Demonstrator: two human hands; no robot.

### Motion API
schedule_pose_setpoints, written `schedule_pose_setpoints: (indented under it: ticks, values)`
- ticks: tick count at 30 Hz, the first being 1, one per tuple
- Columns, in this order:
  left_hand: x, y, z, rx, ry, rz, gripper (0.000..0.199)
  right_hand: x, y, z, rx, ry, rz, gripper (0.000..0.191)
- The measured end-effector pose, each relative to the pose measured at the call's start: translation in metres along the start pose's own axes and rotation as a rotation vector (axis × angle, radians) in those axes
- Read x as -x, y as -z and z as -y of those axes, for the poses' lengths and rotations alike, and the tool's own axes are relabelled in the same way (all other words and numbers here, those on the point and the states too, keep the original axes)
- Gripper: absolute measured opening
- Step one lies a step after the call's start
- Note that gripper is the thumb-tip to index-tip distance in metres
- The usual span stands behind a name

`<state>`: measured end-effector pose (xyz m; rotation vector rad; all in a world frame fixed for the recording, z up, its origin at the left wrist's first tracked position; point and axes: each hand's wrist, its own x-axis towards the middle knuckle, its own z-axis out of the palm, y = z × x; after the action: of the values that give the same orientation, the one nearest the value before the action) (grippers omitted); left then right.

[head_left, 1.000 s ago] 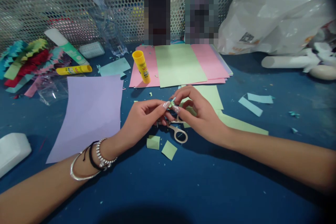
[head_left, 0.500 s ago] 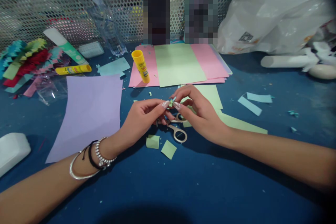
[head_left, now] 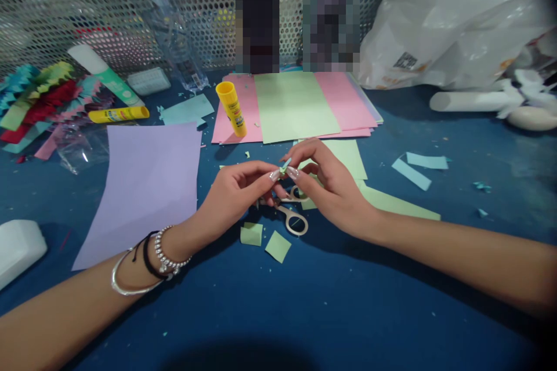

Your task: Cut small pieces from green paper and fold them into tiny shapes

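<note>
Between the fingertips of both hands is a small piece of green and blue paper [head_left: 285, 167], folded or crumpled, partly hidden by the fingers. My left hand [head_left: 243, 188] pinches it from the left, thumb against forefinger. From the right, my right hand [head_left: 326, 182] pinches the same piece, its other fingers curled. Just below the hands lies a pair of scissors [head_left: 296, 222] with pale handles; its blades are mostly covered by my left hand. Two small green paper squares [head_left: 278, 247] rest on the table in front of the scissors. Larger green paper [head_left: 395, 203] lies beneath my right hand.
A yellow glue stick [head_left: 232, 109] stands before stacked pink and green sheets [head_left: 296, 107]. Purple paper [head_left: 143, 179] lies left. Blue strips [head_left: 420, 168] and scraps are on the right, a white plastic bag [head_left: 439, 29] behind. Fringed paper pieces [head_left: 47, 98] lie far left.
Both hands keep their pinch on the small paper piece, and the fingers have shifted only slightly. The whole view has moved a little, so everything appears slightly further left.
</note>
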<state>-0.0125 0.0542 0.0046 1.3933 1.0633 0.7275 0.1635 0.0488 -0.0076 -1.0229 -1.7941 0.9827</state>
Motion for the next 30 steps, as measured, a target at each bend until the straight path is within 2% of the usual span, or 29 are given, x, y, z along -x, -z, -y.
schedule_pose_setpoints:
  ticks: [4,8,12,25,30]
  values:
    - [-0.0005,-0.0003,-0.0001,0.003,-0.005,0.001,0.018,0.0008,0.0,-0.0001,-0.007,-0.007,-0.02,0.01]
    - [-0.0004,-0.0004,0.0011,0.001,-0.016,-0.001,0.017,0.0009,0.0015,0.0009,0.021,0.067,-0.004,0.018]
    - [-0.0002,0.0,0.0013,-0.027,-0.02,0.007,0.019,-0.0002,0.003,0.0015,0.036,0.105,0.027,0.013]
    - [0.0017,-0.0026,-0.0013,-0.075,-0.044,-0.018,0.017,-0.002,0.0002,-0.0021,-0.055,-0.074,0.015,0.009]
    - [0.002,-0.0035,-0.0016,-0.075,-0.04,-0.025,0.017,-0.0026,0.0016,-0.0029,-0.041,-0.082,0.048,0.01]
